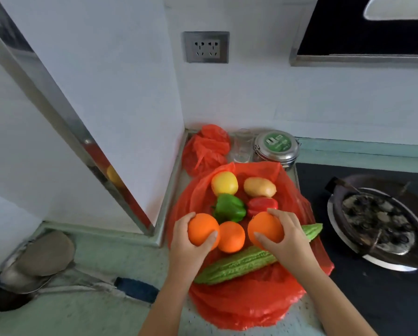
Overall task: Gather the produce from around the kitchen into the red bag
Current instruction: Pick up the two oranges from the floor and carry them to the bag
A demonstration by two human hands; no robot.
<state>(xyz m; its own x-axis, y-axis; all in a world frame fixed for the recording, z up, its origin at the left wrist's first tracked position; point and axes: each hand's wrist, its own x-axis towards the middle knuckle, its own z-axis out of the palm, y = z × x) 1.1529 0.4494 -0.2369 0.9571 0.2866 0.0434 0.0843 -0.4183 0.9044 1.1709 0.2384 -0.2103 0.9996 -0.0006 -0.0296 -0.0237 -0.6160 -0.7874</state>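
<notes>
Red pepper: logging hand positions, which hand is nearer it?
Right. The right hand, holding one orange, sits beside the red pepper; the left hand, holding another orange, is beyond the green pepper.

Home kitchen, stove (pixel 348 238) with dirty wok (pixel 377 221) (blackened), wall socket (pixel 206 47), countertop (pixel 94 311)

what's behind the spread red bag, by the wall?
A crumpled red bag, a clear glass and a lidded steel tin. The spread red bag hides part of the tin's base.
</notes>
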